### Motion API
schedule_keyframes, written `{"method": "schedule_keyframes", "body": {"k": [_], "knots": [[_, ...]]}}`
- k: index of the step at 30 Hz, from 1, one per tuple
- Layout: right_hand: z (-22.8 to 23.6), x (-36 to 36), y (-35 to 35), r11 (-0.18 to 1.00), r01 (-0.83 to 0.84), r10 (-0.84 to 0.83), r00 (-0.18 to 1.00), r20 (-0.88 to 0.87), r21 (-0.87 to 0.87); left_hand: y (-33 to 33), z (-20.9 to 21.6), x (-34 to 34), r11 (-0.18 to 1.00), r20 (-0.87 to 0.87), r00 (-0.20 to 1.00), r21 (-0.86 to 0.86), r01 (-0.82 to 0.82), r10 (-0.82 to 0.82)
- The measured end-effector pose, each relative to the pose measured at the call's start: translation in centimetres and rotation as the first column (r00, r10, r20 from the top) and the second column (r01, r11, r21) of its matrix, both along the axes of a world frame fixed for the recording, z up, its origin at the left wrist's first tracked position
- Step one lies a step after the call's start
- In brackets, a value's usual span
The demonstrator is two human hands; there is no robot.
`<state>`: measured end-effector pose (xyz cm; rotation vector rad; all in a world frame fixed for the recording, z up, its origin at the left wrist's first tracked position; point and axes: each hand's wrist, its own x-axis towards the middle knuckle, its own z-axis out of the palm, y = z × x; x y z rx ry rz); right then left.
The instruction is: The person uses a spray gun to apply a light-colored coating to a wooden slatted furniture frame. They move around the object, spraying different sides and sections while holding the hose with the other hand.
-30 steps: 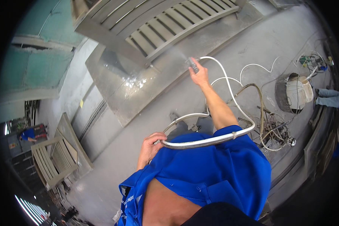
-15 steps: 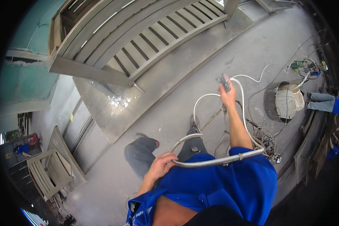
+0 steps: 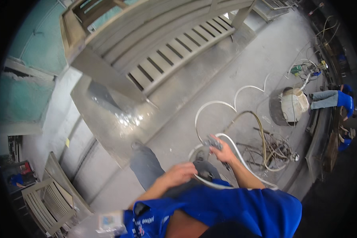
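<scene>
My right hand (image 3: 223, 154) is closed around a grey metal spray gun (image 3: 212, 142), held low in front of my body. A white hose (image 3: 231, 145) runs by the gun and loops round toward my waist. Left of it, my left hand (image 3: 181, 173) is closed on a length of this hose (image 3: 205, 182), close to my thigh. Ahead stands a large grey-brown slatted bench (image 3: 162, 63), out of reach of both hands. It rests on a shiny, paint-spattered metal sheet (image 3: 174, 105).
Tangled hoses and a metal frame (image 3: 267, 146) lie on the floor to my right. Beyond them stands a bucket (image 3: 279, 109) with a pale container (image 3: 294, 104). Two people (image 3: 325, 100) are at far right. A slatted chair (image 3: 49, 202) stands at left, with another person (image 3: 16, 180) behind.
My right hand has drawn the spray gun back toward my body and leftward. My left hand has moved slightly right with the hose. My left foot has stepped forward to the metal sheet.
</scene>
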<state>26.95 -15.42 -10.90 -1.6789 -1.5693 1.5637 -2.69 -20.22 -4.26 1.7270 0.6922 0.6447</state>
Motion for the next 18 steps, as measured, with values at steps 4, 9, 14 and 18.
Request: {"method": "schedule_keyframes", "body": {"k": [4,9,14,18], "knots": [[0.1,-1.1,-0.8,0.970,0.171,-0.206,0.956,-0.210,-0.172,-1.6,-1.3,0.2,0.999,-0.111,0.992,-0.013,-0.053,0.051],[1.4,3.0,-2.0,0.976,0.186,-0.184,0.982,0.029,-0.115,-6.6,-1.4,0.9,0.998,-0.022,0.999,0.053,0.029,-0.027],[5.6,7.5,-7.1,0.963,0.259,-0.267,0.953,0.145,0.071,-6.1,-1.9,0.5,0.976,-0.018,0.976,0.015,0.217,-0.217],[8.5,10.7,-9.2,0.879,0.477,-0.467,0.860,0.208,0.002,-4.3,-2.7,1.9,0.964,0.072,0.962,0.059,0.260,-0.263]]}}
